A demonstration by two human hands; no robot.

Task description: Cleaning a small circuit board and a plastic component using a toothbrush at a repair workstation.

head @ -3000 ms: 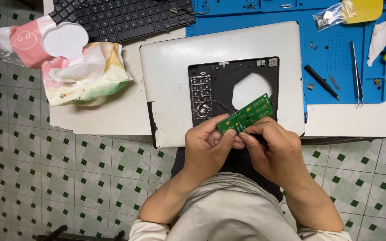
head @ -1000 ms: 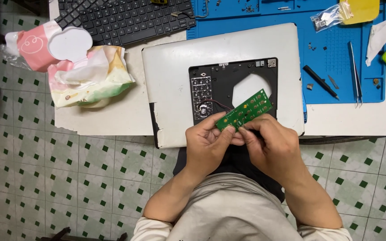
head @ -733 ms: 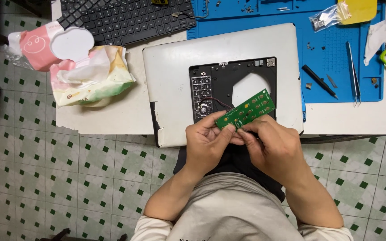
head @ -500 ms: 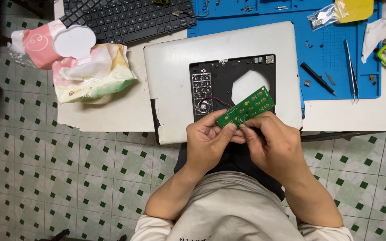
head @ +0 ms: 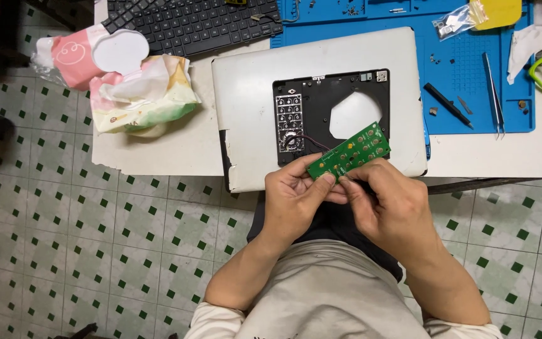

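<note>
- The green circuit board (head: 350, 152) slants over the white panel's (head: 246, 100) near edge, long axis rising to my upper right.
- My left hand (head: 296, 201) pinches its lower-left end, fingers closed on it.
- My right hand (head: 389, 207) curls narrowly, fingertips touching its lower edge.

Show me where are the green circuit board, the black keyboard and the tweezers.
green circuit board (head: 354, 149): head view, board's middle.
black keyboard (head: 199, 24): head view, its keys.
tweezers (head: 492, 93): head view, mid-shaft.

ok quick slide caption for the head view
Left hand and right hand hold a green circuit board over an opened white device casing.
</note>
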